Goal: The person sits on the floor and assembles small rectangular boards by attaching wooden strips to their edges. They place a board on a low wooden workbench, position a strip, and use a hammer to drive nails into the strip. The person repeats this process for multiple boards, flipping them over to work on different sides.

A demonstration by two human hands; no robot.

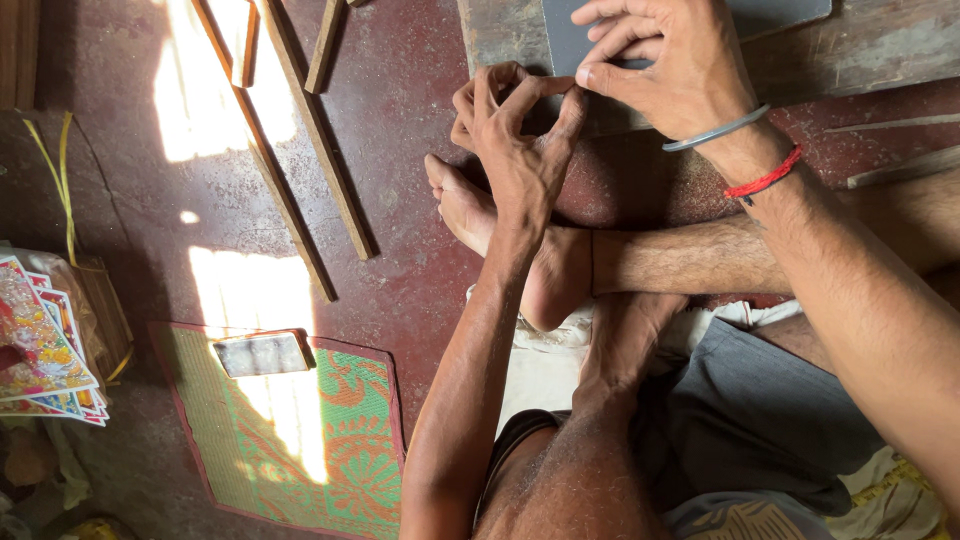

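My right hand (665, 60) lies on a dark grey sheet (780, 12) that rests on a worn wooden plank (860, 50) at the top of the view. Its thumb and forefinger pinch the sheet's left edge. My left hand (515, 130) sits just left of it, fingers curled and spread, with the thumb and forefinger tips meeting the right hand's fingertips at that edge. Whether the left hand grips anything is hidden. A metal bangle and a red thread circle my right wrist. My crossed bare feet (470, 210) lie below both hands.
Several long wooden strips (310, 130) lie on the dark red floor to the left. A green and orange woven mat (300, 440) carries a phone (262, 353). A stack of colourful printed pictures (40, 345) and a yellow cord (62, 170) sit at far left.
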